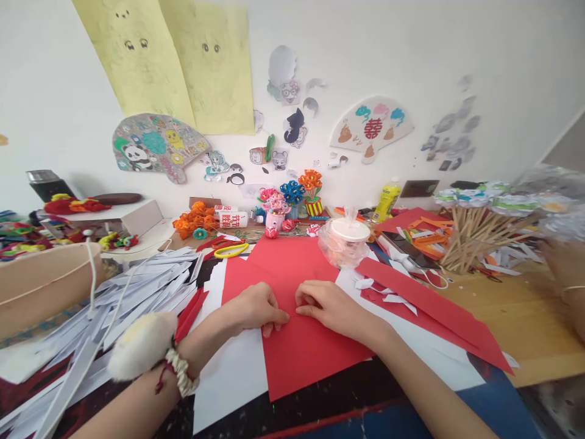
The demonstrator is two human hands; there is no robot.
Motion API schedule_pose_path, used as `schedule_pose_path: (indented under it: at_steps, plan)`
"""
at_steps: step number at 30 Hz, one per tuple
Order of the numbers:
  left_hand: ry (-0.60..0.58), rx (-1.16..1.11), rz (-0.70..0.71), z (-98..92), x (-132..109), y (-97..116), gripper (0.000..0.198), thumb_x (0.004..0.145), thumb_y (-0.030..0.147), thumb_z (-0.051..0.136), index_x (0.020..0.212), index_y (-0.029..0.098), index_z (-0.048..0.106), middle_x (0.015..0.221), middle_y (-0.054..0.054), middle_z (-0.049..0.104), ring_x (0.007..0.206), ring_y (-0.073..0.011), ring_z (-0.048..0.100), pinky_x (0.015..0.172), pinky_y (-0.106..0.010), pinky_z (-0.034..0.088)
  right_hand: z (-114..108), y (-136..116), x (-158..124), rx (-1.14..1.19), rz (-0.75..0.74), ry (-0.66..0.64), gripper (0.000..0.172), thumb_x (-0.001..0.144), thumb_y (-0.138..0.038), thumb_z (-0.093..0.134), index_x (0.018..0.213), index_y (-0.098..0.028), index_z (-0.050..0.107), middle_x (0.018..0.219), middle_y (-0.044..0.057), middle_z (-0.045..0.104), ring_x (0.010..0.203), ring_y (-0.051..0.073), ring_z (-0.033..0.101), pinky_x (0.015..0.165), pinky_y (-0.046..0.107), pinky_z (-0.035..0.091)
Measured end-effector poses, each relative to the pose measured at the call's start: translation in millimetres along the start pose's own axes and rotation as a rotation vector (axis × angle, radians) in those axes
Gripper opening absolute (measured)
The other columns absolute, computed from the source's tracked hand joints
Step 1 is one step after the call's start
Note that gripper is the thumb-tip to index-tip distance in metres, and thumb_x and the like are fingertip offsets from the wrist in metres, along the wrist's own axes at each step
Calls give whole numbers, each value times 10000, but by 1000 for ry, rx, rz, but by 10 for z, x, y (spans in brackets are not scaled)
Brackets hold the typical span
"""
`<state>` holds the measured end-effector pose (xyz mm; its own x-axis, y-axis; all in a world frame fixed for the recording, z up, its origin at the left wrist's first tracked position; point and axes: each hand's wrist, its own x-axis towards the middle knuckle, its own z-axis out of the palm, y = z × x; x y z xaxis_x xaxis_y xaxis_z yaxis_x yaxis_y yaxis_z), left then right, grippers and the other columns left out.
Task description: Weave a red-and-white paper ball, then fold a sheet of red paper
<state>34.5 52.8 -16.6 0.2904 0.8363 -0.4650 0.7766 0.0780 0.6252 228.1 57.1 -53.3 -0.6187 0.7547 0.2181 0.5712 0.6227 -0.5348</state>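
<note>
touching red paper (pixel 311 356), left hand (pixel 259 306) and right hand (pixel 329 306) curled, can't tell if pinching; uneven pull could crease it.

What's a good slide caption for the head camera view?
Left hand and right hand over red paper, with white paper strips to the left.
</note>
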Motion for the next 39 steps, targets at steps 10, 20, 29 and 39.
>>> schedule_pose_path:
  at_steps: [10,20,29,39]
  plan:
    - [-73,-134,-20,-11,96,-85,169,606,267,607,473,163,602,324,75,392,316,-45,227,349,-229,141,22,32,10,49,-7,14,101,853,-131,599,791,-191,547,694,-49,482,615,113,472,574,216,350]
    - [-103,-186,-65,-90,-24,-166,174,598,287,618,473,167,608,304,80,377,280,-40,223,329,-229,108,29,60,8,121,-7,-12,89,865,-136,573,804,-196,548,711,-46,480,623,115,463,587,219,353]
    - [-113,-196,-86,-224,-195,-379,190,583,307,634,475,165,568,311,93,360,297,-36,208,338,-216,105,29,66,4,161,12,-29,81,867,-146,550,807,-201,547,727,-35,489,632,124,458,596,231,350]
    - [-90,-209,-137,-351,-412,-564,215,581,334,652,492,161,558,315,95,365,298,-33,197,350,-220,88,41,89,0,184,39,-55,95,884,-240,545,794,-210,534,691,-38,436,621,130,430,579,235,323]
